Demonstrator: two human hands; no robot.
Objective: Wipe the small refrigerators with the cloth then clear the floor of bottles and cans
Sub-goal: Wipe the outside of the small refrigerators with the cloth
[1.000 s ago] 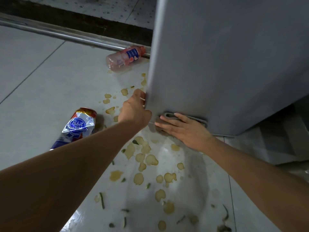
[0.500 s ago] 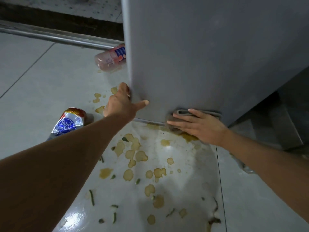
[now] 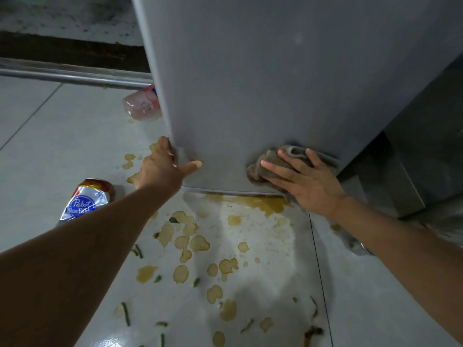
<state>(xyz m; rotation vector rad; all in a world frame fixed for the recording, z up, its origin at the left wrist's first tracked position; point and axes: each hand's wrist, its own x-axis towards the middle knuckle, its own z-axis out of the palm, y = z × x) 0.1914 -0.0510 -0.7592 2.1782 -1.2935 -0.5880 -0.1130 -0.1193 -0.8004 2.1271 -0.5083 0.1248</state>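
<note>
Head view: looks down past both forearms at a tiled floor (image 3: 62,151) and the grey fridge door (image 3: 263,83).
Spill: yellow-brown blotches (image 3: 190,242) and green scraps (image 3: 126,314) spread over the tiles nearest the camera, between the two arms; a larger yellow puddle (image 3: 263,202) sits right under the door's bottom edge.
Can: crushed Pabst Blue Ribbon can (image 3: 86,201) lies on its side on the floor, just left of the left forearm, which covers its lower part.
Left hand (image 3: 160,169): grip wraps the door's lower left edge, fingers curled round the side, thumb stretched flat across the front face.
Right hand (image 3: 305,181): grip spread, fingers straight and fanned, palm pressing the cloth against the door.
Cloth (image 3: 265,166): grey-brown, bunched, flat on the door's lower right area just above the bottom edge; part of it covered by the fingers.
Bottle (image 3: 142,103): pinkish plastic bottle on its side on the floor beyond the left hand, its right end hidden behind the door edge.
Rail (image 3: 75,76): metal floor track runs across behind the bottle, with a dark strip past it.
</note>
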